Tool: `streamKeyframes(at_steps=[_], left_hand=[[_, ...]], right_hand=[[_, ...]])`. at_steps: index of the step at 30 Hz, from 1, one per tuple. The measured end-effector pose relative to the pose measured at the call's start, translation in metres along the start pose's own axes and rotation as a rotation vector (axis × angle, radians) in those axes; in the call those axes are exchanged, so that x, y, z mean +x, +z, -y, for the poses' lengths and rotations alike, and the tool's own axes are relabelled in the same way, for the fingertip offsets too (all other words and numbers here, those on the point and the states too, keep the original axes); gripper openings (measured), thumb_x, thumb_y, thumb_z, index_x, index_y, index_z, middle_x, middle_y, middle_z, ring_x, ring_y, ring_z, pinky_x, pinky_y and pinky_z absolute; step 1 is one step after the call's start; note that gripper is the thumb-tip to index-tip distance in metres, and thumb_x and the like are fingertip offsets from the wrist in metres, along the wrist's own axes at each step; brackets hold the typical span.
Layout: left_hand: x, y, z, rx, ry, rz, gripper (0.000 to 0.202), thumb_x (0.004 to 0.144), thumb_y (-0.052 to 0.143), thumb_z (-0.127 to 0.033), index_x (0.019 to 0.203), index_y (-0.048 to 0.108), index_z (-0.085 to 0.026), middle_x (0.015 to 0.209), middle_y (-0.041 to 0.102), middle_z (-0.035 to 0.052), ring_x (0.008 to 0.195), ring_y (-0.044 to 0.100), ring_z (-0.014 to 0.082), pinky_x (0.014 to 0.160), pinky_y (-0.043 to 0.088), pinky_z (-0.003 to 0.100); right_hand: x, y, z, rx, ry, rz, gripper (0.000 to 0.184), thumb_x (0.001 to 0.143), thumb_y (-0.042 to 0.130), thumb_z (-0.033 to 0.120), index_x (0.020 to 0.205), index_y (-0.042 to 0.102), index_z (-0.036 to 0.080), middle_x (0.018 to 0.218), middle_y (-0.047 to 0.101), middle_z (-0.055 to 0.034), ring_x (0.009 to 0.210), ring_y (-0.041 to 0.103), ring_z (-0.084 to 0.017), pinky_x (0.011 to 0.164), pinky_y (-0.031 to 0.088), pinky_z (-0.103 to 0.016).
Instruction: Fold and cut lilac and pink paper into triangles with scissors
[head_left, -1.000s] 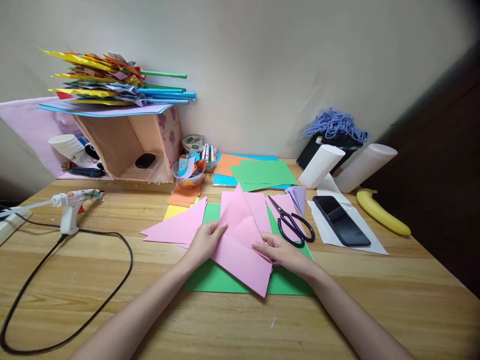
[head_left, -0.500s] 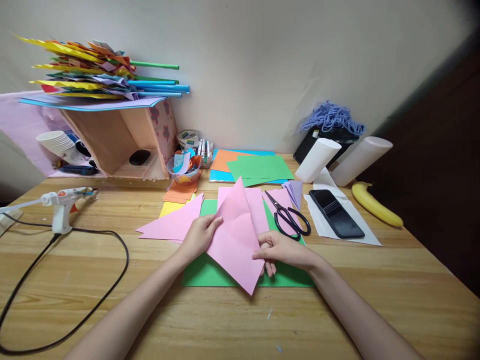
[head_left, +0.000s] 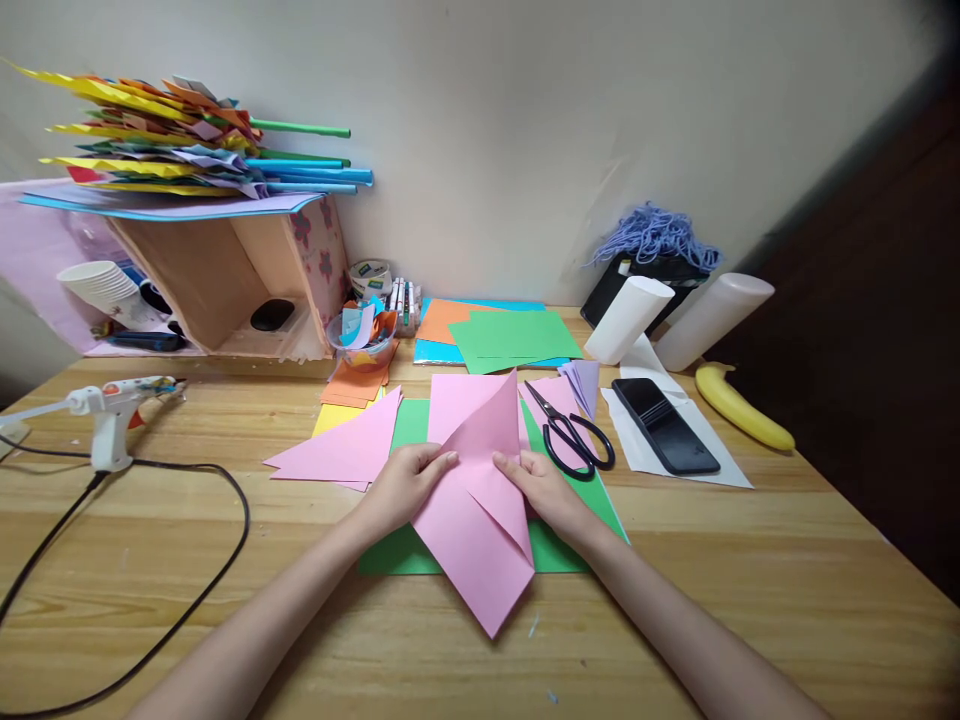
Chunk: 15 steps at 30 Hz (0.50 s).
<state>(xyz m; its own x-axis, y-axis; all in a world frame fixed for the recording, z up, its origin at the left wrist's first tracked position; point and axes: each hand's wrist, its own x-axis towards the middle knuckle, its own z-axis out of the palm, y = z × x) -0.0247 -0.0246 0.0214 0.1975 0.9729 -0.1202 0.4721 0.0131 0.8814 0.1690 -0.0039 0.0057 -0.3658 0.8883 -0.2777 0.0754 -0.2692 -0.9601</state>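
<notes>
A folded pink paper point(head_left: 476, 520) lies over a green sheet point(head_left: 570, 535) in the middle of the wooden table. My left hand point(head_left: 405, 485) pinches the paper's left edge with thumb and fingers. My right hand point(head_left: 544, 490) presses on its right side, fingers curled over a fold. The paper's upper flap stands up in a point between both hands. Its lower corner points toward me, past the green sheet's front edge. More pink sheets point(head_left: 341, 452) lie to the left behind my hands.
Black scissors point(head_left: 574, 440) lie right of the paper, then a black phone point(head_left: 664, 425) on white paper and a banana point(head_left: 739, 405). A glue gun point(head_left: 105, 415) with a black cable sits at the left. Coloured sheets point(head_left: 499, 335), white rolls point(head_left: 626, 320) and a cardboard box point(head_left: 225, 280) line the wall.
My right hand has moved from the paper's lower right edge up onto its middle, folding the right flap over. The paper's lower corner now points further toward me.
</notes>
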Motion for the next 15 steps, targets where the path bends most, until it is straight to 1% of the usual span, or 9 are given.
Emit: streamKeyframes(at_steps=[1, 3, 5, 6, 9, 11, 12, 14, 15], left_hand=[[0.0003, -0.0005, 0.0004, -0.006, -0.006, 0.004, 0.041, 0.082, 0.040, -0.050, 0.057, 0.038, -0.017, 0.054, 0.032, -0.0049, 0.053, 0.030, 0.0095, 0.049, 0.023, 0.022], [0.0003, -0.0012, 0.0008, -0.007, -0.010, 0.016, 0.041, 0.081, 0.040, -0.050, 0.057, 0.038, -0.017, 0.053, 0.032, -0.0048, 0.053, 0.031, 0.0095, 0.049, 0.023, 0.022], [-0.0003, -0.0013, 0.0007, -0.005, -0.011, 0.039, 0.041, 0.081, 0.040, -0.050, 0.057, 0.039, -0.017, 0.054, 0.033, -0.0046, 0.053, 0.031, 0.0096, 0.049, 0.023, 0.022], [-0.0007, -0.0012, 0.0004, -0.006, -0.013, 0.051, 0.041, 0.081, 0.040, -0.050, 0.057, 0.039, -0.017, 0.054, 0.033, -0.0045, 0.053, 0.031, 0.0096, 0.049, 0.023, 0.022], [-0.0016, -0.0004, 0.0000, -0.015, -0.022, 0.072, 0.041, 0.081, 0.040, -0.050, 0.058, 0.040, -0.017, 0.054, 0.034, -0.0043, 0.053, 0.030, 0.0095, 0.049, 0.023, 0.022], [-0.0017, 0.0003, 0.0003, -0.016, -0.021, 0.071, 0.041, 0.081, 0.039, -0.051, 0.059, 0.040, -0.016, 0.055, 0.034, -0.0040, 0.053, 0.030, 0.0095, 0.049, 0.023, 0.022], [-0.0017, 0.0007, 0.0006, -0.018, -0.017, 0.073, 0.041, 0.082, 0.039, -0.051, 0.059, 0.041, -0.016, 0.055, 0.034, -0.0039, 0.053, 0.030, 0.0096, 0.049, 0.023, 0.022], [-0.0017, 0.0015, 0.0013, -0.023, -0.012, 0.082, 0.042, 0.082, 0.039, -0.051, 0.059, 0.041, -0.016, 0.055, 0.033, -0.0039, 0.053, 0.030, 0.0097, 0.049, 0.024, 0.022], [-0.0017, 0.0019, 0.0016, -0.024, -0.012, 0.092, 0.042, 0.082, 0.039, -0.051, 0.059, 0.042, -0.016, 0.055, 0.033, -0.0039, 0.053, 0.030, 0.0096, 0.049, 0.024, 0.022]], right_hand=[[0.0008, -0.0008, -0.0002, 0.019, 0.009, -0.008, 0.040, 0.067, 0.064, 0.051, 0.057, 0.045, 0.017, 0.050, 0.043, 0.0062, 0.044, 0.037, -0.007, 0.042, 0.027, -0.021], [0.0018, -0.0024, 0.0009, 0.056, 0.012, 0.000, 0.036, 0.063, 0.069, 0.048, 0.069, 0.052, 0.017, 0.055, 0.050, 0.0052, 0.047, 0.043, -0.008, 0.044, 0.031, -0.021], [0.0022, -0.0038, 0.0030, 0.079, -0.016, 0.006, 0.038, 0.061, 0.071, 0.046, 0.078, 0.055, 0.016, 0.058, 0.053, 0.0039, 0.049, 0.046, -0.010, 0.046, 0.034, -0.022], [0.0023, -0.0043, 0.0040, 0.084, -0.035, 0.002, 0.038, 0.062, 0.070, 0.048, 0.078, 0.055, 0.016, 0.058, 0.054, 0.0034, 0.050, 0.047, -0.010, 0.046, 0.035, -0.022], [0.0028, -0.0058, 0.0052, 0.064, -0.089, -0.044, 0.038, 0.069, 0.062, 0.052, 0.065, 0.052, 0.016, 0.057, 0.052, 0.0023, 0.051, 0.046, -0.010, 0.048, 0.036, -0.023], [0.0038, -0.0069, 0.0042, 0.045, -0.112, -0.059, 0.038, 0.072, 0.059, 0.053, 0.062, 0.051, 0.016, 0.058, 0.053, 0.0015, 0.053, 0.048, -0.011, 0.049, 0.037, -0.023], [0.0046, -0.0076, 0.0033, 0.046, -0.120, -0.056, 0.037, 0.071, 0.061, 0.052, 0.065, 0.053, 0.016, 0.058, 0.054, 0.0013, 0.054, 0.049, -0.012, 0.049, 0.038, -0.023], [0.0064, -0.0092, 0.0008, 0.072, -0.123, -0.034, 0.034, 0.067, 0.066, 0.048, 0.075, 0.056, 0.017, 0.061, 0.057, 0.0016, 0.055, 0.051, -0.012, 0.050, 0.039, -0.023], [0.0074, -0.0101, -0.0006, 0.079, -0.120, -0.028, 0.034, 0.066, 0.068, 0.046, 0.078, 0.057, 0.017, 0.059, 0.057, 0.0024, 0.052, 0.051, -0.012, 0.048, 0.038, -0.023]])
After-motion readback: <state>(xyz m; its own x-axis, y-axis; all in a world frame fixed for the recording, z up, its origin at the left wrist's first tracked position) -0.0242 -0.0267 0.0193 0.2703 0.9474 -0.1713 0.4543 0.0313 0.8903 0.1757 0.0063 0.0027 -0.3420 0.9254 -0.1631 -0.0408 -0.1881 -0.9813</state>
